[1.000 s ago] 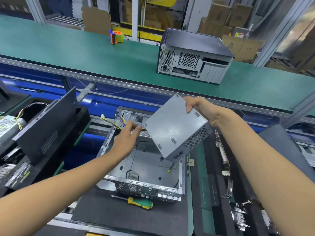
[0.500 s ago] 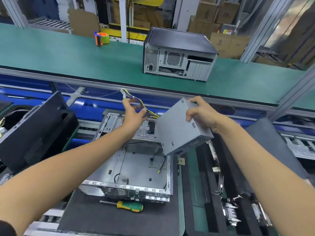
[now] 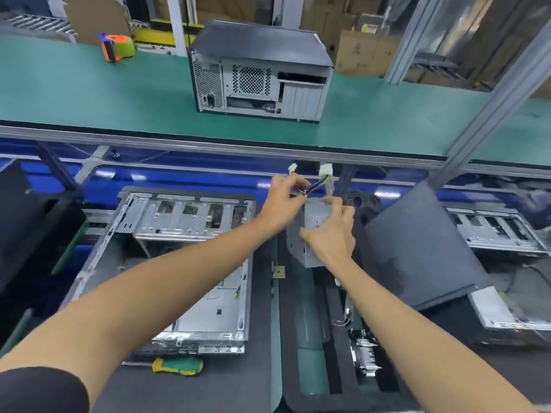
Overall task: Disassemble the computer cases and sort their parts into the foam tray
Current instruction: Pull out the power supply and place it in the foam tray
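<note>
Power supply [image 3: 310, 234] upright, cables [image 3: 316, 183] pointing up.

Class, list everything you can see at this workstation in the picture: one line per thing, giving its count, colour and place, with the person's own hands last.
power supply: one, grey, held over the foam tray, right of the open case
cable bundle: one, mixed colours with white plugs, above the power supply
open case: one, silver, lying on the dark mat at centre left
closed case: one, silver with dark top, upright on the green belt
screwdriver: one, green and yellow handle, in front of the open case
tape dispenser: one, orange and green, far left on the belt
foam tray: one, black, right of the open case
left hand: one, gripping the cable bundle
right hand: one, gripping the power supply
</note>
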Motion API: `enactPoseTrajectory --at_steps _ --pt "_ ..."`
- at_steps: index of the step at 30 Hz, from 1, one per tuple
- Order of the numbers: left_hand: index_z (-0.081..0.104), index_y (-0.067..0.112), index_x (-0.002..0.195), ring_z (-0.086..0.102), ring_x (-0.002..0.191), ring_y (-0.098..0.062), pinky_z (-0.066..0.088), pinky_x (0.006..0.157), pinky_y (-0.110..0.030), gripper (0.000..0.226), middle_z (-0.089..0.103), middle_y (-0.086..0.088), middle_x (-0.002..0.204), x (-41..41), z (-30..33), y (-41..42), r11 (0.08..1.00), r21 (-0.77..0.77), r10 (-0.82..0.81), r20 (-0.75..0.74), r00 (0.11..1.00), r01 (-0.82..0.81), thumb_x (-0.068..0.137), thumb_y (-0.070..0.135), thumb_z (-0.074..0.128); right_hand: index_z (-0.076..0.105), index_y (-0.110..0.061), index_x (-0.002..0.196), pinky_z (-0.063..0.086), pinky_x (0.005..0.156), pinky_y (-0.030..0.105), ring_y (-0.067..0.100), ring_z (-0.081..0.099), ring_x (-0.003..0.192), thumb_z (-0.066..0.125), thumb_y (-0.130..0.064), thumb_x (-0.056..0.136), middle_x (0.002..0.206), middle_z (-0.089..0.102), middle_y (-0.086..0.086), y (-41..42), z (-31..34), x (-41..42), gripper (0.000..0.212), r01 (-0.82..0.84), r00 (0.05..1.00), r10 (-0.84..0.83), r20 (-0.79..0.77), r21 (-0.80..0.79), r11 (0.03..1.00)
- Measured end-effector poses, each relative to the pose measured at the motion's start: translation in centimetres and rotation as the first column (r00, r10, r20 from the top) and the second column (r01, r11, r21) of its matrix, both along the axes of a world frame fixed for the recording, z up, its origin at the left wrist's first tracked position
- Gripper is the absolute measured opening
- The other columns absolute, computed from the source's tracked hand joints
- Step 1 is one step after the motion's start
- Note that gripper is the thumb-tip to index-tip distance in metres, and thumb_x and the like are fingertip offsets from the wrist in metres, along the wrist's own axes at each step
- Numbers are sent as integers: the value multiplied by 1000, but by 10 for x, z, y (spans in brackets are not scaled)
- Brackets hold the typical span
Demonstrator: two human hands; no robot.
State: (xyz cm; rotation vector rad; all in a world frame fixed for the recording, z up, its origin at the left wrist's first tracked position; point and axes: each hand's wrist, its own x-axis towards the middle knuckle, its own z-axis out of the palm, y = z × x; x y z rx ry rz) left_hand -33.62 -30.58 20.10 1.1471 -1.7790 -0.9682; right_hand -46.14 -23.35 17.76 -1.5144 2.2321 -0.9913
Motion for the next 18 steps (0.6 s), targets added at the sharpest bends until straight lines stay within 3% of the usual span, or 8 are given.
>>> enactPoseTrajectory --at_steps 3,7,10,12,16,18 --pt "61 24 107 51 101 -10 43 89 -26 20 33 3 109 -19 -11 -3 986 166 1 47 999 -9 89 22 71 35 -44 121 46 67 36 22 46 115 83 -41 55 119 33 -6 2 -27 -8 81 -9 996 9 -94 -8 1000" --pt "51 17 113 44 90 -12 41 68 -24 46 28 -1 112 -38 -23 -10 913 400 13 174 985 -83 84 42 76 34 -35 130 53 65 40 24 42 117 84 -45 55 123 33 -2 -1 -58 -13 90 -10 988 15 -156 36 999" --pt "36 8 137 46 93 -18 43 80 -35 79 23 -7 130 -52 -33 -16 849 505 0 293 956 -155 84 54 72 34 -34 129 47 58 35 23 42 115 88 -46 54 123 33 -2 -6 -78 -15 94 -6 984 16 -175 60 998" --pt "30 5 144 45 102 -22 42 86 -35 86 21 -7 134 -58 -42 -21 839 503 66 283 957 -207 86 53 72 37 -36 130 43 57 33 22 42 113 89 -44 52 123 33 -2 -10 -90 -16 95 -11 983 20 -185 53 999" --pt "35 17 119 47 97 -22 44 80 -33 67 24 -4 121 -66 -67 -25 780 529 236 247 940 -335 77 40 82 38 -34 127 46 56 33 27 42 119 90 -40 52 132 33 3 -17 -107 -17 91 -45 977 56 -206 57 997" --pt "34 21 115 47 98 -21 46 75 -33 70 24 -5 123 -70 -78 -28 718 570 308 255 917 -400 70 39 85 38 -31 126 52 55 36 31 42 120 90 -38 54 135 32 7 -16 -114 -17 89 -67 970 83 -230 78 995"
